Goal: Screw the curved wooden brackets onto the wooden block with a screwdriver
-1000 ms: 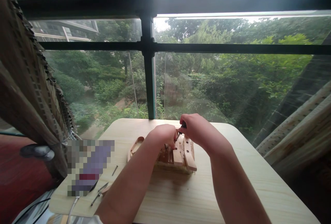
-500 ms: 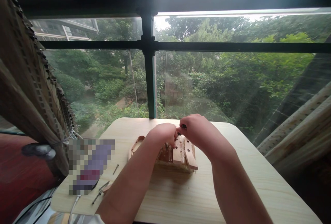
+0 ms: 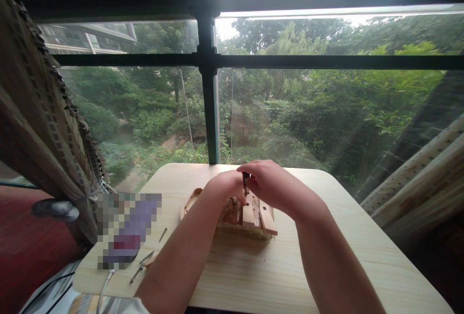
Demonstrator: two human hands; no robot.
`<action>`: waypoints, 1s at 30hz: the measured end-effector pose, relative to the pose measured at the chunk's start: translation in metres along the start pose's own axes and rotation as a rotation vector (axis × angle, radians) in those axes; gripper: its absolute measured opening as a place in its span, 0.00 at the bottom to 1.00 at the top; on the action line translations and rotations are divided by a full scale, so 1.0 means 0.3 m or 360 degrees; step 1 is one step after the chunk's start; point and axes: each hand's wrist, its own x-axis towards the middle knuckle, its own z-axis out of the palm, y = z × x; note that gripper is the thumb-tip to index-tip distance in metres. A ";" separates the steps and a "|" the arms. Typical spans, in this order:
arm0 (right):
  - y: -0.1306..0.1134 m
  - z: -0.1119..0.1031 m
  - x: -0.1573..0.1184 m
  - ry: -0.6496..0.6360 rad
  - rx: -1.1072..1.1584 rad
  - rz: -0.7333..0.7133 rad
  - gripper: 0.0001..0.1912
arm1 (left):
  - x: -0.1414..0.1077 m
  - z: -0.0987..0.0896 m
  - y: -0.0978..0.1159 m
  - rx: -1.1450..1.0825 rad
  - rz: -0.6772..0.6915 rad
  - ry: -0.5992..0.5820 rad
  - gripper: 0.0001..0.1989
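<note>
Right hand (image 3: 270, 184) over far edge of wooden model (image 3: 250, 215), fingers curled tight round a small dark-handled screwdriver (image 3: 246, 182). Tool stands near upright, tip down into the model top; grip closed on the handle, thumb and forefinger pinching near the top.

Left hand (image 3: 226, 190) just left of it, resting on the model, fingertips pressed down on the middle part beside the tool tip. Grip narrow, fingers bent; whether it pinches a small part or only presses down, cannot tell. The two hands touch or nearly touch at the knuckles.

Model sits mid counter (image 3: 326, 256), slightly toward the far side, near the window (image 3: 290, 111). Light wood, flat base with slats on its right side, a curved piece sticking out left (image 3: 190, 200). Darker brown bit in the centre, partly hidden by left hand.

Left side of counter: pixelated block (image 3: 126, 229), covers whatever is there. Just right of it a loose screw (image 3: 163, 234). Nearer the front edge, thin metal bits (image 3: 141, 265), look like tweezers or small tools, too small to be sure. White cable (image 3: 103, 290) hangs off front-left corner.

Curtain (image 3: 39, 111) far left, brown with a fringed edge, tied back. Pale curtain (image 3: 416, 178) far right. Green window frame post (image 3: 208, 106) behind the hands, trees outside.

Both forearms bare, come in from the bottom edge.
</note>
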 end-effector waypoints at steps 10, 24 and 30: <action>-0.045 -0.032 -0.007 0.0074 -0.0607 0.0502 0.11 | -0.013 -0.009 -0.010 -0.0164 -0.0011 -0.0007 0.20; -0.054 -0.019 0.009 0.0138 -0.0707 0.0594 0.16 | -0.031 -0.019 -0.002 -0.0167 -0.0053 -0.0002 0.23; -0.034 -0.009 0.023 0.0192 -0.0710 0.0579 0.15 | -0.012 -0.011 -0.012 -0.0067 -0.0028 -0.0065 0.28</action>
